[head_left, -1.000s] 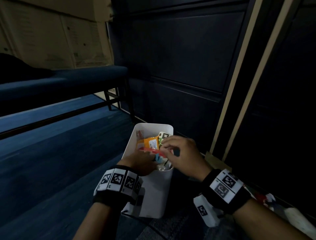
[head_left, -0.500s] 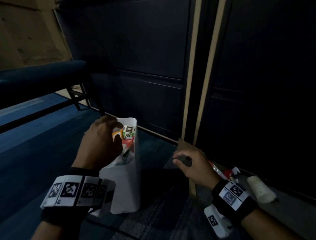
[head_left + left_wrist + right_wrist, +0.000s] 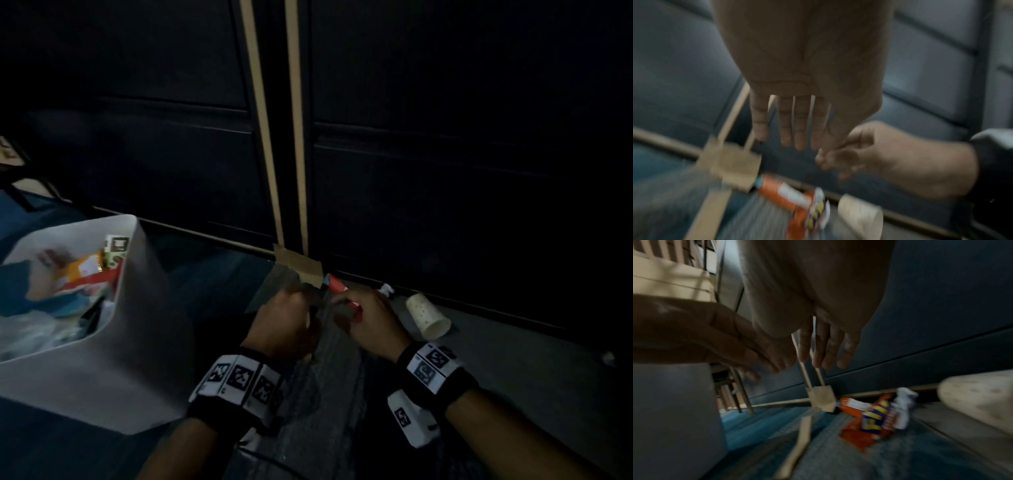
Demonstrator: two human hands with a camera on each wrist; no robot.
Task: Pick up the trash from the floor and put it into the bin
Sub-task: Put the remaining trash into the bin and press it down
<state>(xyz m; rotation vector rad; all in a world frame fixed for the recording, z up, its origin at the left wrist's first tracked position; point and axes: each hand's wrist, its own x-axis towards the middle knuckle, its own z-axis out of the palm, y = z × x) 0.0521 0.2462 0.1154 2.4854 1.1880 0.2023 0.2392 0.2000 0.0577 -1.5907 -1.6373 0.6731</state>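
Both hands hovered empty, fingers loosely extended: left hand beside right hand. Just beyond them the orange wrapper lay on the floor against the dark wall, a paper cup to its right, the white bin well left.

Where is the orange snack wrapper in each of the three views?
Head: orange snack wrapper at centre, on the floor, partly hidden by the right hand.
Left wrist: bottom centre, below the fingers.
Right wrist: lower centre-right.
Shared landmark: the tan tape patch right beside it.
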